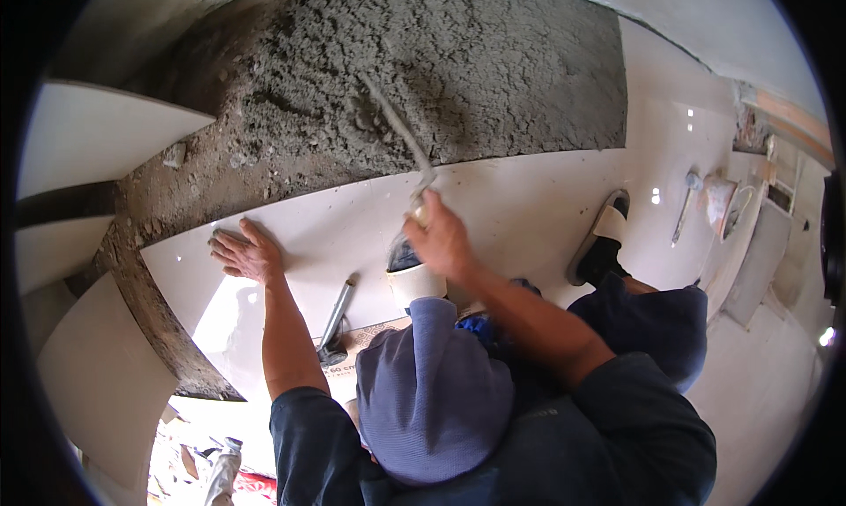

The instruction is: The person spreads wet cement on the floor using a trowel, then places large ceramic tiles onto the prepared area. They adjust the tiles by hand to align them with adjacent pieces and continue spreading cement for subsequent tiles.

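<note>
My left hand (245, 252) lies flat on the large white tile (493, 193), its fingers spread near the tile's left end. My right hand (438, 234) is wrapped round the handle of a trowel (397, 122), slightly smeared by motion. The trowel's narrow, mortar-coated blade shows nearly edge-on and reaches over the bed of grey mortar (529, 74). That bed is rough and lumpy toward the left, smoother at the right. Between my arms, a mallet (338, 316) with a metal handle and dark head rests beside the tile's near edge.
Several white tile pieces (97, 136) stand at the left, next to bare rubble soil (172, 193). A sandalled foot (604, 233) rests on the tile to the right. Farther right lie a hand tool (685, 208) and a round pale container (730, 211). Printed cardboard (366, 337) lies near me.
</note>
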The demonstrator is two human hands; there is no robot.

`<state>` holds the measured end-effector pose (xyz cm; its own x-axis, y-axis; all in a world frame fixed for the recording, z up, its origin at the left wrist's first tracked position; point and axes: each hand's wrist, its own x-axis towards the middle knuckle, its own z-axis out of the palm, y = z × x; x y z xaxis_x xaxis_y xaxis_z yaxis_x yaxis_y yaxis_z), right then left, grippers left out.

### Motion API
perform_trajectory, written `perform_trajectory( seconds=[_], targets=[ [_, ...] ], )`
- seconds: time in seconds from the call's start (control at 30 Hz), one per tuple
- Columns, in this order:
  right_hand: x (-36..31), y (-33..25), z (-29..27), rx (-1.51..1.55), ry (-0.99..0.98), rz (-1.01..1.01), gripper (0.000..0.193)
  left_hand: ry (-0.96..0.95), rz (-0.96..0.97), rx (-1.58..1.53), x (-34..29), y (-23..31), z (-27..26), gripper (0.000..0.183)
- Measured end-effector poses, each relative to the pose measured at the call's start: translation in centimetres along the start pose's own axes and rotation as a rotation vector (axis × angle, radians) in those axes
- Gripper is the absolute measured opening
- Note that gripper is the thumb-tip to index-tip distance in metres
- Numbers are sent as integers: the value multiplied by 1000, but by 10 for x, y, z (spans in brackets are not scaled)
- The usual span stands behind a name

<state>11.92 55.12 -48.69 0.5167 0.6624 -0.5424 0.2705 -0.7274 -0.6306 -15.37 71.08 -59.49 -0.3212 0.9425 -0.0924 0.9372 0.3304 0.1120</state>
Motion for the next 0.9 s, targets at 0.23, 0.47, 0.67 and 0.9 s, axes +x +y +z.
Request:
perform_trajectory(
  seconds=[0.23,0.47,0.67,0.9],
  targets=[
    [49,8,-40,-326,-163,-203,27,2,25,-23,0,-8,5,89],
    [28,-17,-71,-130,-71,-373,33,13,22,9,4,-14,11,94],
    [53,-12,-106,-306,-163,-128,30,32,5,124,6,-10,15,88],
    [97,-39,-148,-511,-130,-106,33,29,-9,123,8,-18,18,88]
  ],
)
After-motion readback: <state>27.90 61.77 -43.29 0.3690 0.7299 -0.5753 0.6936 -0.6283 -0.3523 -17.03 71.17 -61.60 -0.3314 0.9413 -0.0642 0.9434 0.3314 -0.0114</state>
